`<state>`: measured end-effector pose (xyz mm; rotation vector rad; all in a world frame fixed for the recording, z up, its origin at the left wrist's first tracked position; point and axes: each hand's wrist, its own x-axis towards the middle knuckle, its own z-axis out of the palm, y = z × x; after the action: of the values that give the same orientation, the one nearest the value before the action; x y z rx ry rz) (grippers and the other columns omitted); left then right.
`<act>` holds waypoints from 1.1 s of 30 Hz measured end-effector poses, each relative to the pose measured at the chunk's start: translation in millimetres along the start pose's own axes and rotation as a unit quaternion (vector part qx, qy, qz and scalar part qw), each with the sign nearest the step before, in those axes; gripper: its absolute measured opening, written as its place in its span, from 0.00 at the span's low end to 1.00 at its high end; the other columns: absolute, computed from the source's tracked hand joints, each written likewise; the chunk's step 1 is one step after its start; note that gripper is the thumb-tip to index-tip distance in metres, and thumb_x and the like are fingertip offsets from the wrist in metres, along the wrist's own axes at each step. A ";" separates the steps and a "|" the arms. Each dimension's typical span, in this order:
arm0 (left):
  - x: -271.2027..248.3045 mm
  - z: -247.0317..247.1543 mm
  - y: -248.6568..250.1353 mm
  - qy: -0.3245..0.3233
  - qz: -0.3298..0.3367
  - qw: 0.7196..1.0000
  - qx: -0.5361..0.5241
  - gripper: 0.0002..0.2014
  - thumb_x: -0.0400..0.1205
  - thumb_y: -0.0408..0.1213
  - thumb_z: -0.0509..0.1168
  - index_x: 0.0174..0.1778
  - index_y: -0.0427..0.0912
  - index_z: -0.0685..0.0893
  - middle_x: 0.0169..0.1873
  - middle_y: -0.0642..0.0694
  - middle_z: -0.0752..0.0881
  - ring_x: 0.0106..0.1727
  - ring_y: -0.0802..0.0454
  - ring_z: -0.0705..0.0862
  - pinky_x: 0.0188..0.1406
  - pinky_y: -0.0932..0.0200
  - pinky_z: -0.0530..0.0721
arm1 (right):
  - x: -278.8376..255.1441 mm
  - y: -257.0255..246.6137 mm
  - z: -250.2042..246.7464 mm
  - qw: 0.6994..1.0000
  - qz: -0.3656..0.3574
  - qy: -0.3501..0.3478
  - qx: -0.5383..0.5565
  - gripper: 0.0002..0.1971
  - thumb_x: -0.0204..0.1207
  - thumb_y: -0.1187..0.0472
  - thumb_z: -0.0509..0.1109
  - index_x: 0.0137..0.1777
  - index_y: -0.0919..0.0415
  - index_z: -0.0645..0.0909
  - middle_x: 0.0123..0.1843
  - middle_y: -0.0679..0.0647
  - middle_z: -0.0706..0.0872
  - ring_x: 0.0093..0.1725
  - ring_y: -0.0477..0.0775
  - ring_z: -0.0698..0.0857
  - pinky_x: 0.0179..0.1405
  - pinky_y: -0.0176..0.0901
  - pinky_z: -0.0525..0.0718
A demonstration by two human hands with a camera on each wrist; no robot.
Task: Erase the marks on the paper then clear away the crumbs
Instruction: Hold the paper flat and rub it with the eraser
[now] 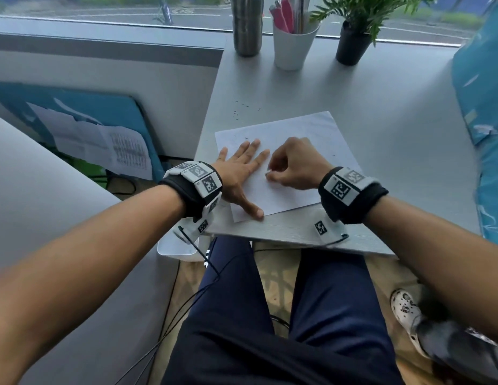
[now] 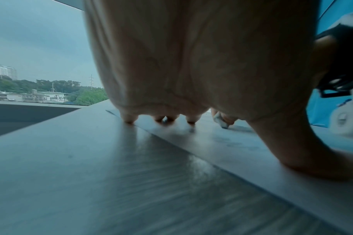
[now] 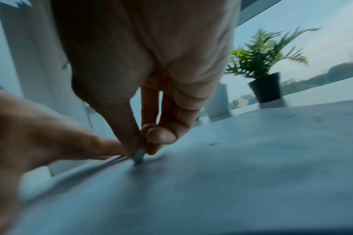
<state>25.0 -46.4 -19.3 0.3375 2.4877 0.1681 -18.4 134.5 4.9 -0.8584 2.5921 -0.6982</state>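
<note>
A white sheet of paper [image 1: 303,151] lies on the grey desk [image 1: 381,112]. My left hand [image 1: 242,168] presses flat on the sheet's left part, fingers spread and straight, thumb near the front edge. My right hand [image 1: 292,165] pinches a small white eraser [image 1: 268,171] between thumb and fingers and holds its tip against the paper, just right of the left fingers. In the right wrist view the eraser [image 3: 139,156] touches the paper [image 3: 231,174]; in the left wrist view the eraser [image 2: 221,121] shows beyond my palm. Dark crumbs [image 1: 242,109] lie on the desk behind the sheet.
At the desk's back stand a steel bottle [image 1: 247,23], a white cup of pens [image 1: 293,43] and a potted plant [image 1: 353,37]. A blue bag [image 1: 481,120] lies along the right side. The desk's left edge drops off beside the paper.
</note>
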 end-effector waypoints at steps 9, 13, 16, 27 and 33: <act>-1.3 0.8 0.0 0.010 -0.006 1.000 -0.005 0.75 0.55 0.78 0.71 0.82 0.53 0.25 0.80 0.49 0.21 0.80 0.48 0.21 0.80 0.35 0.30 | 2.4 -8.6 -3.4 0.995 -0.055 -0.071 -0.034 0.03 0.66 0.58 0.79 0.38 0.55 0.92 0.31 0.49 0.90 0.30 0.45 0.85 0.31 0.25 0.75; -0.4 0.2 2.3 0.024 -0.021 0.999 -0.010 0.76 0.52 0.78 0.72 0.82 0.57 0.26 0.80 0.43 0.21 0.80 0.42 0.22 0.80 0.38 0.29 | 15.4 -10.6 -4.9 0.995 -0.056 -0.068 -0.043 0.04 0.66 0.57 0.79 0.38 0.56 0.92 0.29 0.48 0.89 0.28 0.46 0.83 0.30 0.30 0.76; -1.5 0.4 1.8 0.035 -0.030 0.999 -0.021 0.79 0.52 0.77 0.73 0.83 0.47 0.27 0.81 0.45 0.23 0.82 0.44 0.24 0.82 0.38 0.32 | 28.6 -6.0 -2.5 0.998 -0.041 0.030 -0.036 0.06 0.66 0.58 0.77 0.37 0.61 0.91 0.31 0.53 0.89 0.31 0.52 0.84 0.37 0.35 0.77; -0.3 1.2 0.3 0.042 -0.033 0.998 -0.033 0.83 0.47 0.80 0.72 0.83 0.44 0.26 0.82 0.48 0.24 0.82 0.47 0.24 0.82 0.40 0.31 | 34.4 -11.8 -2.7 0.999 -0.036 0.027 -0.011 0.05 0.66 0.59 0.77 0.37 0.59 0.92 0.32 0.54 0.91 0.34 0.52 0.88 0.44 0.45 0.86; -0.8 3.3 -0.3 0.035 -0.038 0.998 -0.022 0.83 0.48 0.81 0.70 0.81 0.43 0.23 0.80 0.49 0.22 0.81 0.48 0.22 0.81 0.42 0.29 | 7.9 -13.1 -2.9 0.982 -0.051 -0.180 -0.020 0.04 0.67 0.57 0.81 0.38 0.56 0.92 0.28 0.49 0.90 0.25 0.42 0.86 0.28 0.28 0.82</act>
<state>27.5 -46.7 -21.5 0.2224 2.5572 0.2059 -19.5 121.4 13.2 -1.0298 2.2586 -0.4657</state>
